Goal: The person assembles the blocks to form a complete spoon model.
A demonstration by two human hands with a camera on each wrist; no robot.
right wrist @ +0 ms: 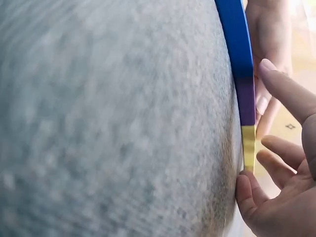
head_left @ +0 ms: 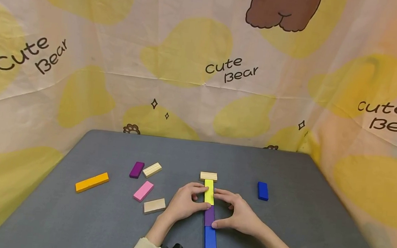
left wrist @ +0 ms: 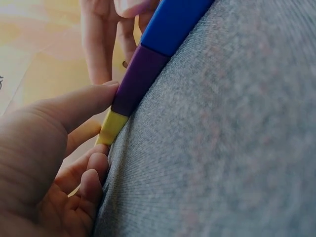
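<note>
A straight line of blocks runs away from the near side: a blue block [head_left: 210, 241], a purple block [head_left: 209, 217] and a yellow block [head_left: 209, 195], laid end to end. Crosswise at the far end lies a pale wooden block [head_left: 208, 176]. From the left, my left hand [head_left: 184, 201] touches the line, index finger at the yellow block and thumb near its join with the purple one. My right hand [head_left: 241, 216] is at the opposite side, fingertips beside the yellow block and thumb by the purple block's near end. Both hands' fingers are spread along the line.
To the left lie an orange block [head_left: 92, 182], a dark purple block [head_left: 137, 170], a pink block [head_left: 143, 191] and two wooden blocks [head_left: 152, 169]. Another blue block [head_left: 263, 191] sits to the right. A patterned cloth [head_left: 186, 99] hangs behind the grey table [head_left: 300, 210].
</note>
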